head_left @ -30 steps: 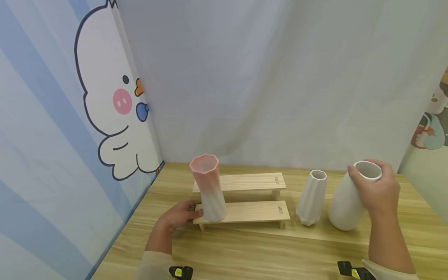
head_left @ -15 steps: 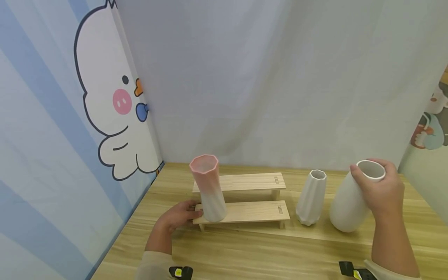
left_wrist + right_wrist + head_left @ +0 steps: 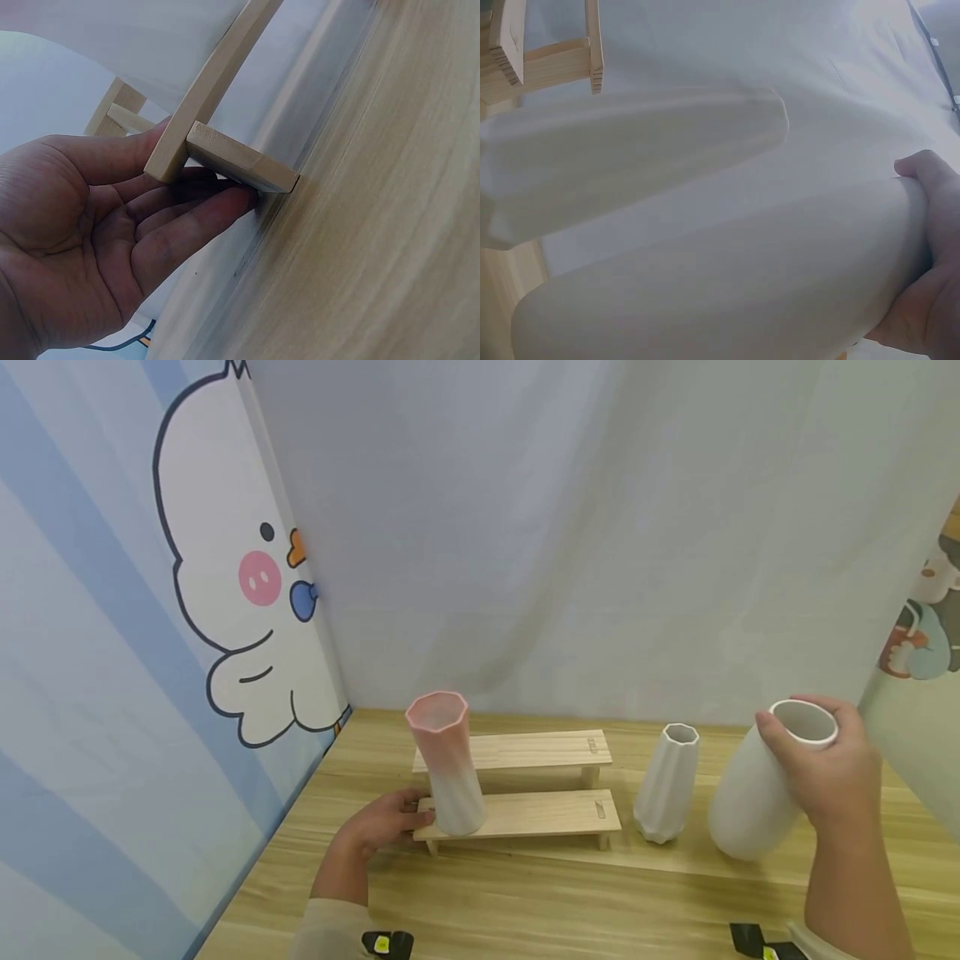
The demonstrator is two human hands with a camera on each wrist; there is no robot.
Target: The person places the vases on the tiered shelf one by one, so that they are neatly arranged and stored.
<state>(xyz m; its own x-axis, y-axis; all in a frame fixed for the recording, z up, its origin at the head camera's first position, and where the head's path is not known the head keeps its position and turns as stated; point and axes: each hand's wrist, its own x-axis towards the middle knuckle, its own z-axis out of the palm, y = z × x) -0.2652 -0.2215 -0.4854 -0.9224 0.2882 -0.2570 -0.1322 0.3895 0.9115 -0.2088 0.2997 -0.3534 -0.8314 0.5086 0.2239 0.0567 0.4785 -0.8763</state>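
Right now my right hand (image 3: 838,767) has its fingers clamped round the rim of the smooth white vase (image 3: 752,802), tilted rightward beside the ribbed white vase (image 3: 664,789); whether it touches the bench (image 3: 562,902) I can't tell. My left hand (image 3: 381,825) pinches the left end of the front wooden shelf (image 3: 543,814), where the pink-and-white vase (image 3: 452,768) stands.

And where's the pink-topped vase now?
Head view, left of centre: the pink-topped vase stands on the front wooden shelf, left end, beside the left hand.
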